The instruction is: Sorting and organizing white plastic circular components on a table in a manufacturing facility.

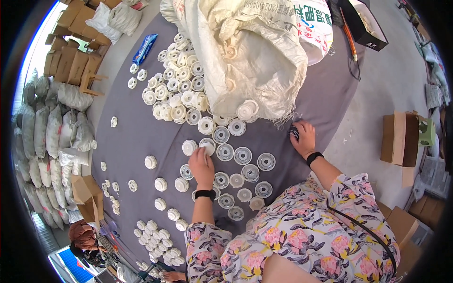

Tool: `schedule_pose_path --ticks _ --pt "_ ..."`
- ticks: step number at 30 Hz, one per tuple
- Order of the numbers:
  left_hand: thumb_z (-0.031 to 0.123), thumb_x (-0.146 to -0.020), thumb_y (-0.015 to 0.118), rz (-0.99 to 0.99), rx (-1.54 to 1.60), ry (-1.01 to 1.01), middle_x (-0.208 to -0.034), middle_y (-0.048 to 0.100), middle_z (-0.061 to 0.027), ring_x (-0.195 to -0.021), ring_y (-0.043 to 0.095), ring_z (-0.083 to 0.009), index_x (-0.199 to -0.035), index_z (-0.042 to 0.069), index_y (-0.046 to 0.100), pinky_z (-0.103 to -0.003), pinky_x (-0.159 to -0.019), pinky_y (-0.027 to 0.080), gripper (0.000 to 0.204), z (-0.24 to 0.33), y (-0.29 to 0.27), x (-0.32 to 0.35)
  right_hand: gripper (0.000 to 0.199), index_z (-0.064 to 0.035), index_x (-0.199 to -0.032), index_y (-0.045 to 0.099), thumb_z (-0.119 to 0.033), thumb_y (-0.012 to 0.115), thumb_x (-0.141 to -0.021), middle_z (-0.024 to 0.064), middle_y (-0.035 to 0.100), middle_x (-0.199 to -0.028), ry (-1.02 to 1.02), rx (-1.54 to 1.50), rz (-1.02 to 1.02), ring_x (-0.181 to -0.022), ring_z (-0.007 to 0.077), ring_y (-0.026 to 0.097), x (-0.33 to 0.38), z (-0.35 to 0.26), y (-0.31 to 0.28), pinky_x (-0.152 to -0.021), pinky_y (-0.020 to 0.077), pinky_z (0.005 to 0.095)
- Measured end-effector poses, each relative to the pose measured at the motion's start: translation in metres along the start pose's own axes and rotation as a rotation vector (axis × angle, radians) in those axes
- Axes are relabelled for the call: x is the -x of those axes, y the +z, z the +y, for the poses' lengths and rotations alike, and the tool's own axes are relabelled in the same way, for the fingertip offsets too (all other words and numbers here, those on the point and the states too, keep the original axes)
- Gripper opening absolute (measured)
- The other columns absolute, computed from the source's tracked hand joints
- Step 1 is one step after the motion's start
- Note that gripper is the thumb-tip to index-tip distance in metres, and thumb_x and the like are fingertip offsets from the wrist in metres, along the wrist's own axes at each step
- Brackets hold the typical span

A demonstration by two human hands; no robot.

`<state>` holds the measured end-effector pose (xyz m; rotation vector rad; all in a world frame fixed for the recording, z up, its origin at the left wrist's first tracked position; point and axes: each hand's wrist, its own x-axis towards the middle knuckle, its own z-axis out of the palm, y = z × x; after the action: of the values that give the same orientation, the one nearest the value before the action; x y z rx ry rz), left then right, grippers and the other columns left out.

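My left hand [201, 170] reaches over the middle of the table, fingers together on a small white plastic disc [208, 150] that lies over a round ring part. Just left of it sits a stacked white round part [189, 147]. At the right, my right hand [306, 138] rests on the cloth, its fingers curled over a small dark bundle [294, 132] whose kind I cannot make out. Between the hands lie several white ring parts with clear-looking grooves [243, 155]. Some smaller ribbed white discs [236, 180] lie among them.
A heap of white rings [179, 85] spills beside a large woven sack [255, 61]. Stacked white parts [158, 240] cluster at lower left. A blue packet [145, 49], a black box [363, 26] and an orange-handled tool [349, 40] lie farther off. Another person's hand [173, 276] shows at the bottom.
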<state>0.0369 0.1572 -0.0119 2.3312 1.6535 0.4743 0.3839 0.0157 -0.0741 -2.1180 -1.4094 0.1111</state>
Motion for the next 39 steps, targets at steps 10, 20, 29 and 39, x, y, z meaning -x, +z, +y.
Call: schedule_pose_path --ticks 10,20,29,39 --pt "0.01 -0.084 0.055 -0.192 -0.137 0.044 -0.124 0.053 -0.0135 -0.115 0.049 -0.0306 -0.122 0.003 0.053 -0.043 -0.1 0.035 0.039 -0.001 0.016 -0.015 0.042 -0.0113 -0.109 0.058 -0.017 0.067 -0.068 0.0074 0.054 -0.108 0.025 -0.006 -0.023 -0.107 0.0273 0.048 -0.002 -0.003 -0.003 -0.089 0.036 0.0401" --pt "0.012 -0.078 0.065 -0.107 0.136 0.232 -0.126 0.046 -0.02 -0.114 0.047 -0.0373 -0.122 0.004 0.053 -0.044 -0.097 0.037 0.046 0.059 0.021 -0.032 0.043 -0.0108 -0.109 0.058 -0.017 0.068 -0.067 0.0088 0.053 -0.109 0.025 -0.013 -0.028 -0.108 0.0281 0.047 0.0 0.0 -0.006 -0.089 0.0362 0.0406" --pt "0.009 -0.077 0.067 -0.101 0.206 0.354 -0.117 0.054 -0.0192 -0.108 0.051 -0.0373 -0.125 0.005 0.049 -0.043 -0.094 0.041 0.052 0.125 0.074 -0.101 0.043 -0.0112 -0.108 0.058 -0.016 0.068 -0.066 0.0086 0.053 -0.108 0.004 -0.009 -0.027 -0.106 0.0289 0.048 -0.002 -0.004 -0.004 -0.087 0.0371 0.0406" --pt "0.012 -0.08 0.07 0.024 0.604 -0.285 -0.102 0.058 -0.008 -0.094 0.057 -0.019 -0.12 0.002 0.054 -0.03 -0.079 0.047 0.045 0.053 0.019 -0.04 0.044 -0.0116 -0.109 0.058 -0.017 0.068 -0.066 0.0087 0.053 -0.108 0.022 -0.021 -0.046 -0.109 0.0282 0.047 -0.002 0.003 -0.002 -0.09 0.0353 0.0409"
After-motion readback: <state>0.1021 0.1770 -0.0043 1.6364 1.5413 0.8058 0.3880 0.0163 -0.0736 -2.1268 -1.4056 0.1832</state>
